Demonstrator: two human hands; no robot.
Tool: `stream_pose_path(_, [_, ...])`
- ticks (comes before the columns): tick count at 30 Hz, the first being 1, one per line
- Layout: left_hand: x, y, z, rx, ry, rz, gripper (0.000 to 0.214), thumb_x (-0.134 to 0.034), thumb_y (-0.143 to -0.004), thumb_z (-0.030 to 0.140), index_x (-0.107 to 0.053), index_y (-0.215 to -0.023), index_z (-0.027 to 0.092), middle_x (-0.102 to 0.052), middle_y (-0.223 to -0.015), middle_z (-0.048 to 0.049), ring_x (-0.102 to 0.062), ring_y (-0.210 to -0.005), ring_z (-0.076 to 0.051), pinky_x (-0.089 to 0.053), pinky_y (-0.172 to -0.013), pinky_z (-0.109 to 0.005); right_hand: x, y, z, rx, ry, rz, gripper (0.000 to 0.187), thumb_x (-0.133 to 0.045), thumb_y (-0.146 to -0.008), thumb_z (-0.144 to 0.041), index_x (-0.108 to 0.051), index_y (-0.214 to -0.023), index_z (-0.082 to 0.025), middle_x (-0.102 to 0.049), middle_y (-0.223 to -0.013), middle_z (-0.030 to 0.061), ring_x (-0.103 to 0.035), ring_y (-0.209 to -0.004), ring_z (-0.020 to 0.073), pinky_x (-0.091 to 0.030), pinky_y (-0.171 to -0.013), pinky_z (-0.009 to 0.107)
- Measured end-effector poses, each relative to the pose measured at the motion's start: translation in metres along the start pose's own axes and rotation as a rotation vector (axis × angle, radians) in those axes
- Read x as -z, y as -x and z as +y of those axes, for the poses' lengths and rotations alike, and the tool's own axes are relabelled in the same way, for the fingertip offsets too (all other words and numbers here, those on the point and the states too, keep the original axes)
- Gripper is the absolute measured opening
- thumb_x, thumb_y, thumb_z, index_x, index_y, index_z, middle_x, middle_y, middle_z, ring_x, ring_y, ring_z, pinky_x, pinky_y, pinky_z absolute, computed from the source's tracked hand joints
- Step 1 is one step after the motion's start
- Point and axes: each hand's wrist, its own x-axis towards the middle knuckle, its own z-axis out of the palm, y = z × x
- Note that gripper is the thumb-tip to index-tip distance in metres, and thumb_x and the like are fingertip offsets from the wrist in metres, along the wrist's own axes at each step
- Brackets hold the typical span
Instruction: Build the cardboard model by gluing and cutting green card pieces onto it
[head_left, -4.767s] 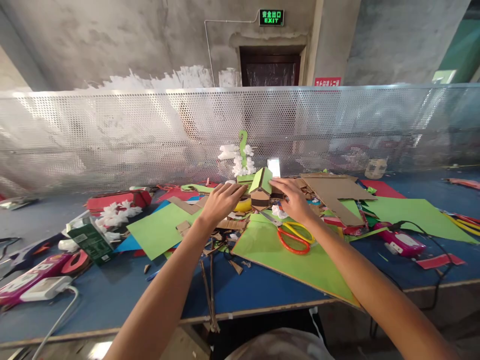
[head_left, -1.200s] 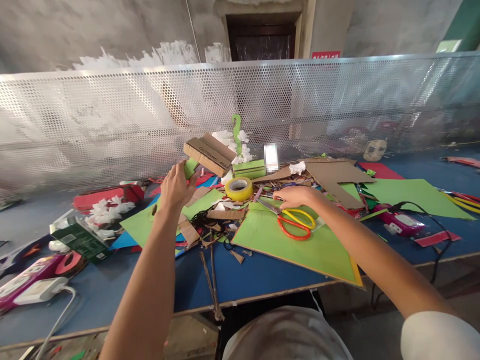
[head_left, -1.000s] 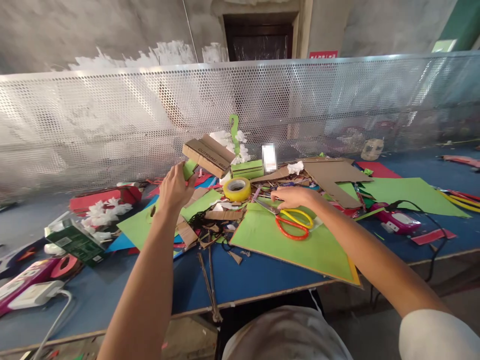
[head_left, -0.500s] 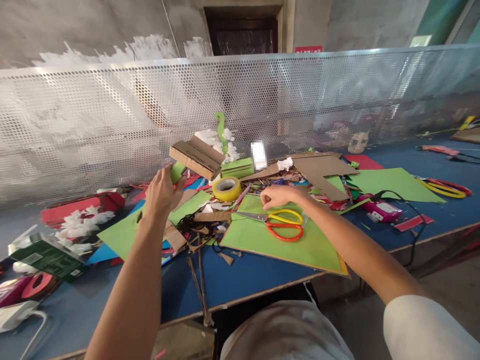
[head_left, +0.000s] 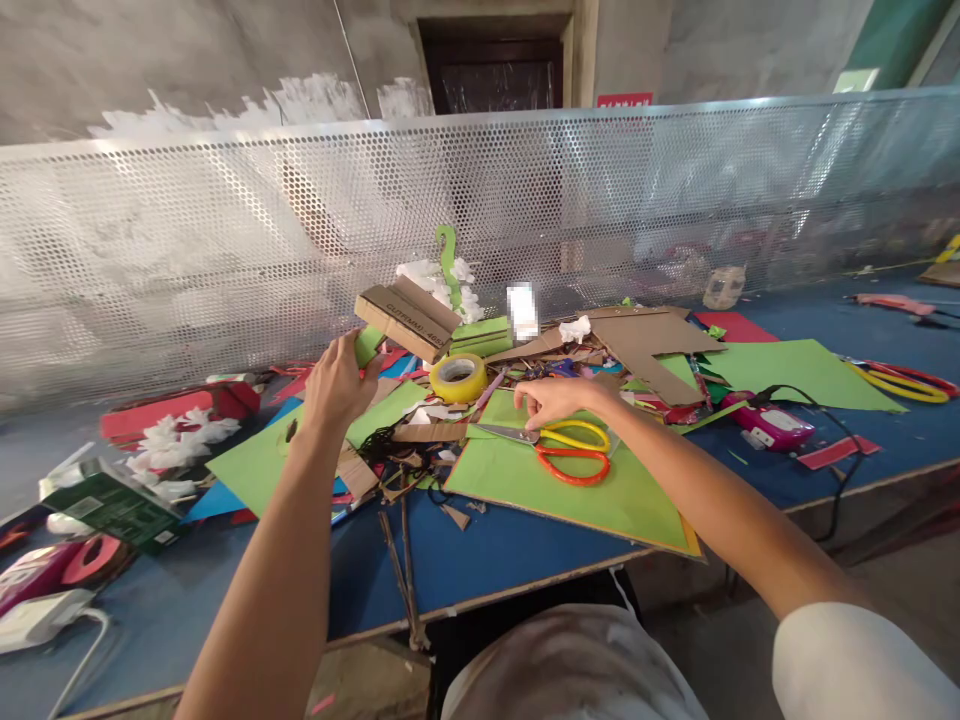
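My left hand (head_left: 341,382) is closed around the green edge of a folded cardboard piece (head_left: 405,322), which is tilted and has printing on its brown side. My right hand (head_left: 556,398) has its fingers curled down over a green sheet (head_left: 570,500). Whatever lies between those fingertips, if anything, is hidden. Just below that hand, scissors (head_left: 574,452) with one yellow and one red handle lie on the sheet, blades pointing left. A roll of yellow tape (head_left: 458,378) sits between my hands, beside the cardboard piece.
Behind the blue table (head_left: 525,575) runs a perforated metal screen (head_left: 337,220). Paper and cardboard scraps (head_left: 652,350) pile up in the middle. A magenta glue gun (head_left: 772,424) and more scissors (head_left: 900,380) lie right; a dark green box (head_left: 112,505) and a white power strip (head_left: 45,618) lie left.
The view has shifted slightly, moving the scene a little to the right. My right hand's curled fingers have shifted a little; the left hand keeps its hold on the cardboard piece.
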Motion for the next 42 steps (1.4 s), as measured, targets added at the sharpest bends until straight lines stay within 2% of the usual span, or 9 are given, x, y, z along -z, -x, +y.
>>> stream_pose_path(2, [-0.002,0.000,-0.001,-0.013,0.000,-0.003,0.063,-0.049,-0.099,0.050,-0.049,-0.153,0.018,-0.064,-0.142,-0.0208,-0.062,-0.129,-0.042,-0.052,-0.101,-0.050,-0.002,-0.002,-0.002,-0.012,0.012,-0.011,0.051,-0.077,-0.088,-0.038,-0.063,-0.133,-0.019,-0.076,-0.110,0.0069,-0.069,-0.084,0.0191,-0.044,-0.064,0.025])
stream_pose_path(8, [-0.007,0.000,-0.002,-0.026,-0.008,-0.006,0.063,-0.049,-0.100,0.049,-0.048,-0.154,0.017,-0.064,-0.141,-0.0212,-0.062,-0.128,-0.041,-0.051,-0.101,-0.050,-0.004,-0.008,-0.009,-0.002,0.102,-0.032,0.028,-0.076,-0.089,-0.037,-0.079,-0.107,-0.017,-0.079,-0.103,0.0083,-0.068,-0.079,0.0188,-0.040,-0.062,0.026])
stream_pose_path(18, [-0.012,-0.001,-0.002,-0.039,-0.034,-0.020,0.063,-0.047,-0.101,0.053,-0.048,-0.153,0.016,-0.064,-0.142,-0.0214,-0.063,-0.128,-0.041,-0.052,-0.099,-0.049,-0.010,-0.008,-0.016,-0.055,0.104,0.037,0.017,-0.075,-0.090,-0.034,-0.078,-0.095,-0.018,-0.081,-0.101,0.0085,-0.071,-0.085,0.0204,-0.040,-0.061,0.025])
stream_pose_path(20, [-0.012,-0.001,-0.002,-0.050,-0.038,-0.020,0.063,-0.046,-0.102,0.053,-0.048,-0.153,0.015,-0.064,-0.142,-0.0216,-0.063,-0.128,-0.041,-0.052,-0.100,-0.049,-0.011,-0.009,-0.015,-0.049,0.076,0.056,0.019,-0.076,-0.089,-0.033,-0.077,-0.100,-0.018,-0.081,-0.104,0.0083,-0.072,-0.087,0.0200,-0.040,-0.062,0.024])
stream_pose_path(24, [-0.013,0.000,-0.001,-0.058,-0.051,-0.026,0.063,-0.045,-0.102,0.052,-0.046,-0.154,0.016,-0.063,-0.145,-0.0211,-0.062,-0.131,-0.040,-0.051,-0.101,-0.048,-0.011,-0.009,-0.017,-0.049,0.015,0.073,0.036,-0.077,-0.088,-0.039,-0.074,-0.117,-0.018,-0.081,-0.107,0.0081,-0.072,-0.083,0.0191,-0.042,-0.063,0.024])
stream_pose_path(28, [-0.011,-0.001,0.002,-0.055,-0.061,-0.033,0.061,-0.046,-0.103,0.051,-0.045,-0.154,0.017,-0.063,-0.145,-0.0199,-0.062,-0.131,-0.039,-0.051,-0.102,-0.047,-0.012,-0.007,-0.025,-0.031,0.024,0.052,0.025,-0.073,-0.091,-0.038,-0.079,-0.105,-0.018,-0.082,-0.103,0.0079,-0.072,-0.083,0.0195,-0.040,-0.061,0.025])
stream_pose_path(34, [-0.002,-0.001,0.011,-0.050,-0.064,-0.047,0.060,-0.046,-0.102,0.048,-0.047,-0.152,0.016,-0.063,-0.144,-0.0206,-0.061,-0.130,-0.040,-0.052,-0.102,-0.050,-0.016,-0.009,-0.030,-0.004,0.025,0.065,0.019,-0.072,-0.091,-0.037,-0.079,-0.095,-0.019,-0.083,-0.100,0.0058,-0.072,-0.082,0.0192,-0.041,-0.062,0.025])
stream_pose_path(40, [0.000,-0.001,0.013,-0.063,-0.049,-0.040,0.060,-0.047,-0.102,0.048,-0.048,-0.152,0.014,-0.064,-0.143,-0.0221,-0.062,-0.128,-0.041,-0.053,-0.101,-0.052,-0.020,-0.012,-0.034,-0.013,0.006,0.127,0.029,-0.074,-0.089,-0.037,-0.079,-0.111,-0.018,-0.082,-0.111,0.0085,-0.073,-0.085,0.0194,-0.043,-0.064,0.024])
stream_pose_path(42, [0.000,-0.001,0.012,-0.068,-0.040,-0.032,0.060,-0.047,-0.102,0.048,-0.048,-0.152,0.015,-0.064,-0.143,-0.0219,-0.063,-0.127,-0.041,-0.053,-0.101,-0.052,-0.021,-0.012,-0.037,-0.023,0.008,0.110,0.026,-0.073,-0.090,-0.037,-0.081,-0.107,-0.019,-0.082,-0.107,0.0077,-0.073,-0.085,0.0201,-0.043,-0.064,0.025])
